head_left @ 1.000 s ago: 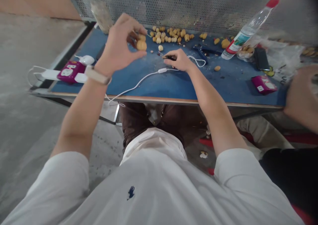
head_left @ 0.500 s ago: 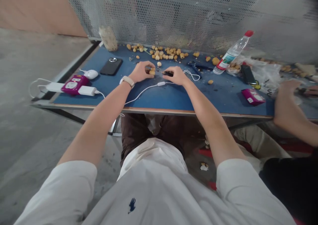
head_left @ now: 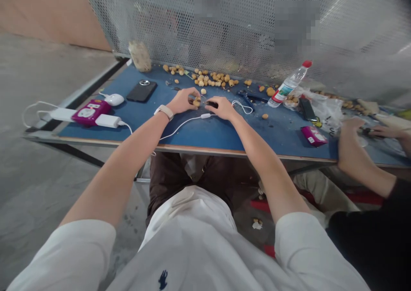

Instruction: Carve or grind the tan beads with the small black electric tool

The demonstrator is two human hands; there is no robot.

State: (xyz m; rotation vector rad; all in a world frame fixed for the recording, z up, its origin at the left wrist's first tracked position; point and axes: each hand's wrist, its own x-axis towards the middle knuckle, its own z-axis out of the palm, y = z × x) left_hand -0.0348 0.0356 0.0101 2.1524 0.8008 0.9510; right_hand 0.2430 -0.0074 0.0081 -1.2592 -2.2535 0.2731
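My left hand pinches a round tan seed between thumb and fingers, above the blue table top. My right hand sits close beside it, gripping a small black tool whose tip points at the seed. A white cable runs under my right wrist, though its link to the tool is hidden. Behind my hands lies a loose heap of similar seeds, and a single seed rests just beyond my fingers. Another seed lies off to the right.
A black phone, a pink pack on a white power bank and a plastic water bottle stand on the table. Blue-handled pliers lie near a plastic bag. A co-worker's hand works at the right. Perforated metal mesh backs the table.
My left hand has come down from its raised position to the table, next to my right hand. The view has tilted up, and the co-worker's hand has moved further into view.
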